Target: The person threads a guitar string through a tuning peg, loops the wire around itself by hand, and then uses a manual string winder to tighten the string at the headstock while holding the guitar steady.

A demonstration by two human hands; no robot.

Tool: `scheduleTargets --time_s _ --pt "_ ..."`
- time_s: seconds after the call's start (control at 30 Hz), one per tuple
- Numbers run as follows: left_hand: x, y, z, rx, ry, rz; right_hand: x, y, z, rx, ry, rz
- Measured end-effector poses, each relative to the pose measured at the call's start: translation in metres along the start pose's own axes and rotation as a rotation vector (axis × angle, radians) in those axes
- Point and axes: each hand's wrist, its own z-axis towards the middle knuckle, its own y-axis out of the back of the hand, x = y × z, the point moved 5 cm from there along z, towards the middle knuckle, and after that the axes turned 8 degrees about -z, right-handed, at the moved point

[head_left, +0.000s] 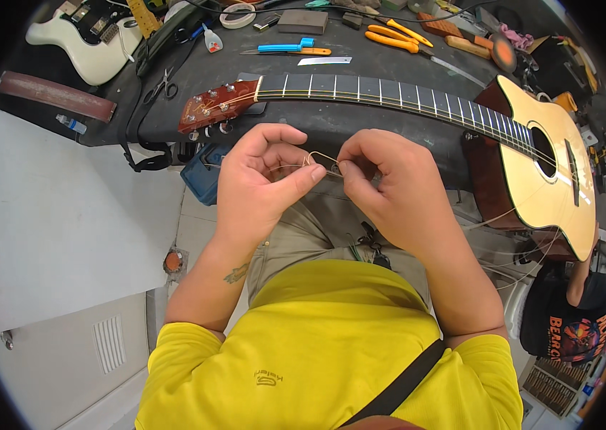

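A thin bronze-coloured guitar string (326, 155), bent into a small loop, is between my two hands in front of the bench edge. My left hand (260, 175) curls round one side of the loop, its thumb stretched toward the right. The thumb and fingers of my right hand (387, 172) pinch the other side. Just beyond my hands an acoustic guitar (570, 204) with a pale top lies along the bench, its reddish headstock (218, 106) at the left. A few strings run along the fretboard (389, 93), and loose string ends trail below the body.
The dark bench (231, 61) carries orange-handled pliers (391, 39), a blue tool (285, 47), a metal strip (324, 61), scissors (162, 86) and a glue bottle (212, 40). A white electric guitar (88, 43) lies far left. Another person (572, 315) is at the right.
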Motion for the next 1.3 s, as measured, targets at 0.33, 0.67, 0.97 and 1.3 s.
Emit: scheduleTargets --time_s 0.33,0.67,0.97,1.3 --pt "0.012 0.004 0.003 0.046 0.06 -0.147 0.006 -0.01 0.003 0.006 0.027 0.051" --pt "0.015 0.0 0.004 0.043 0.06 -0.216 0.004 -0.015 0.001 -0.012 0.066 0.03" --pt "0.006 0.021 0.007 0.091 -0.031 -0.01 0.002 -0.011 0.002 0.023 0.092 0.042" --pt "-0.002 0.026 0.005 0.159 -0.071 0.099 0.006 -0.006 0.003 0.111 0.039 0.097"
